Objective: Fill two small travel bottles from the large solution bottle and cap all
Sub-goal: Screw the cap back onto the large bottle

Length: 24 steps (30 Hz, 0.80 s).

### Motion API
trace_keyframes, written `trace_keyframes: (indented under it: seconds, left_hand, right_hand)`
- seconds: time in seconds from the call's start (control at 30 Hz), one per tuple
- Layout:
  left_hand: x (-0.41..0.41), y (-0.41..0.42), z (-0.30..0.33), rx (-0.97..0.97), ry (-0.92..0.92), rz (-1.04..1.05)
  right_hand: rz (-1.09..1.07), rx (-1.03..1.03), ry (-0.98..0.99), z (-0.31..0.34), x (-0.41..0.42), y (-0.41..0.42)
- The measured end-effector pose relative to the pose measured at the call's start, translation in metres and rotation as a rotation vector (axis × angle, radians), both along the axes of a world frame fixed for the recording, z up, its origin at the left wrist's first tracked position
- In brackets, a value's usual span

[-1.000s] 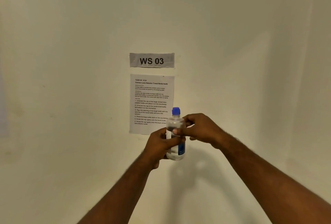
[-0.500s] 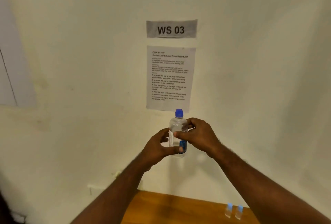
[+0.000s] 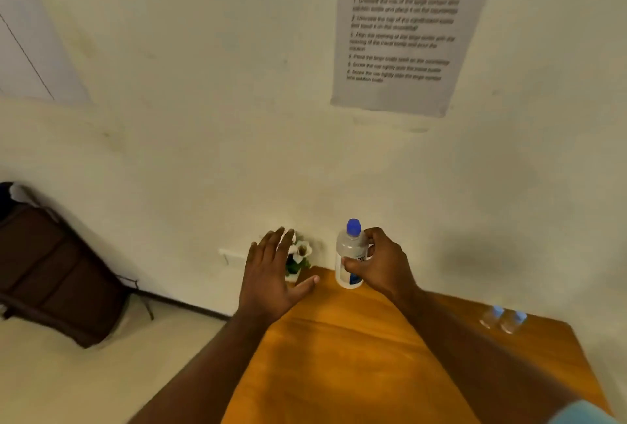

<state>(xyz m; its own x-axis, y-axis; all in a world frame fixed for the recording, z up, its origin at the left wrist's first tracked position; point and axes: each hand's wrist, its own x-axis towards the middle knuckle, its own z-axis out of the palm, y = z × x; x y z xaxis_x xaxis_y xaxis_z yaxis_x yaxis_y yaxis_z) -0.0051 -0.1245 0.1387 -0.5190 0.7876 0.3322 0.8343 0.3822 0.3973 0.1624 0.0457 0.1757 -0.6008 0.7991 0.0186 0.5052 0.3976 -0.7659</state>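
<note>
Right hand (image 3: 383, 266) grip clamped round the upright large solution bottle (image 3: 350, 259), blue cap (image 3: 353, 227) on, at the counter's (image 3: 356, 355) far edge. Left hand (image 3: 271, 274) spread flat, holding nothing, left of that grip. Two small travel bottles (image 3: 504, 319) well to its right, capped.

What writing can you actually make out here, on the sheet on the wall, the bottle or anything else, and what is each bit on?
White paper sheet taped to the wall: numbered lines of print, too blurred to read.
Clear large bottle with a blue cap, gripped by the right hand: a blue and white label, its print blurred and partly covered.
Two small clear bottles with blue caps: no writing visible.
</note>
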Motion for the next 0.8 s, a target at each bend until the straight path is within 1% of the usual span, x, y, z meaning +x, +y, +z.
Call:
trace_keyframes:
  seconds: [0.2, 0.4, 0.6, 0.7, 0.8]
  left_hand:
    - [-0.031, 0.000, -0.066, -0.135, -0.004, 0.009]
    - [-0.052, 0.007, -0.113, -0.210, -0.015, 0.001]
    - [-0.063, 0.012, -0.140, -0.237, -0.024, -0.001]
    - [-0.067, 0.015, -0.143, -0.251, -0.030, 0.005]
    - [-0.070, 0.021, -0.145, -0.253, -0.033, -0.004]
  right_hand:
    - [0.051, -0.021, -0.103, -0.086, -0.032, 0.008]
    - [0.016, -0.013, -0.121, -0.149, -0.065, 0.017]
    - [0.002, -0.009, -0.165, -0.180, -0.084, 0.024]
    - [0.001, -0.012, -0.200, -0.187, -0.086, 0.023]
    - [-0.011, -0.008, -0.191, -0.193, -0.088, 0.023]
